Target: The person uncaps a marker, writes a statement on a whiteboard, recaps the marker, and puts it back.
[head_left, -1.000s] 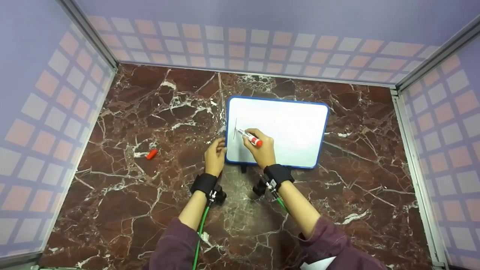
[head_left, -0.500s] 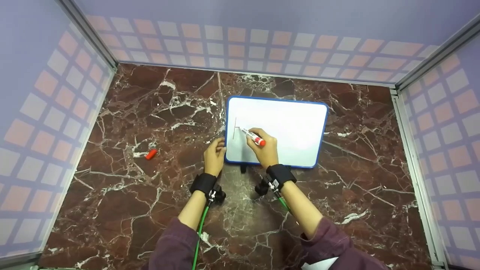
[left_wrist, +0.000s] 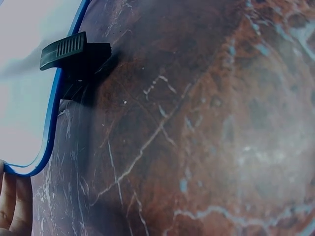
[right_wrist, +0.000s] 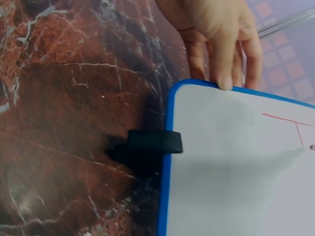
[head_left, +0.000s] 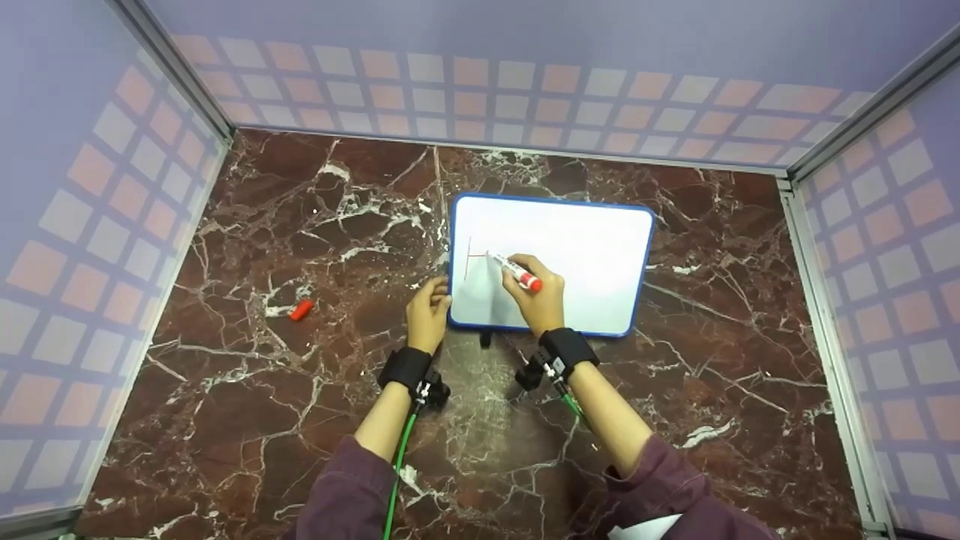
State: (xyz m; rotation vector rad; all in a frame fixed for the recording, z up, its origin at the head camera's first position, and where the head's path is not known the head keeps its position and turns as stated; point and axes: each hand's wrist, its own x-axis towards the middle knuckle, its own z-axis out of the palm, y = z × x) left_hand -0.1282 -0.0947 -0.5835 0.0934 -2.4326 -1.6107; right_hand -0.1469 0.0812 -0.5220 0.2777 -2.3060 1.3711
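Marker, one, white with red end, pinched in the right hand, tip extending far and left of the grip to red strokes on the whiteboard, its near-left edge held by the left hand.

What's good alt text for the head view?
A person's right-hand grip holds a red-and-white marker, its tip at thin red lines on a blue-framed rectangular whiteboard. The left-hand grip touches the whiteboard's left edge; a small red cylindrical cap lies farther left on the dark-red marbled tabletop.
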